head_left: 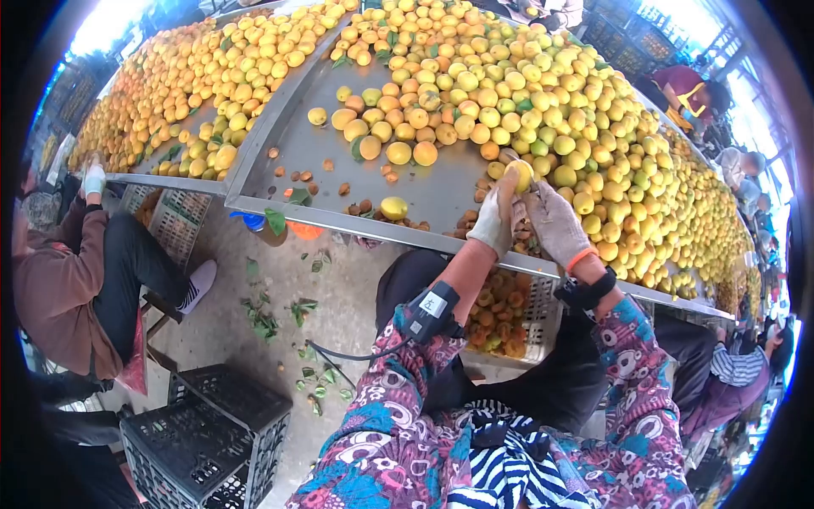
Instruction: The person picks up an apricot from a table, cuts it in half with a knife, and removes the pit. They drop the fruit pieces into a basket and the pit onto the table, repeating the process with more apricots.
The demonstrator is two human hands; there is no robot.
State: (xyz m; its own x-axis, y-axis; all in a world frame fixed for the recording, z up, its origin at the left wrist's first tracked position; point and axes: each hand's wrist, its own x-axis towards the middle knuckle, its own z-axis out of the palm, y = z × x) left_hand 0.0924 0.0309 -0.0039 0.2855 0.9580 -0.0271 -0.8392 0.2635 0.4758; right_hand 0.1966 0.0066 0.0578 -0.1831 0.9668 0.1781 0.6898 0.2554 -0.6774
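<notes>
Metal sorting tables [280, 153] stretch away from me, their sloping steel trays heaped with yellow and orange fruit [543, 93]. Near the front rim the steel is partly bare, with loose fruits and a scatter of small brown pits [301, 176].

Both my hands wear pale work gloves and meet just above the table's front edge. My left hand [494, 222] reaches up with its fingers curled round one yellow fruit [520, 175], gripping it from the left. My right hand [555, 222] closes on the same fruit from the right, fingertips pressed against its lower side. The fruit sits between the two hands, lifted slightly off the steel, just beside the edge of the big heap. A black wrist device [432, 310] is strapped to my left forearm, and my sleeves are patterned with bright flowers.

Below the table edge, directly under my hands, a pale plastic crate [536, 299] holds orange fruit pieces.

To my left a co-worker [59, 288] in a brown top sits at the neighbouring table, one white-gloved hand [93, 180] resting on its rim. Black crates [212, 433] stand on the concrete floor [339, 288] beside me, with green leaves [259, 318] scattered around.
</notes>
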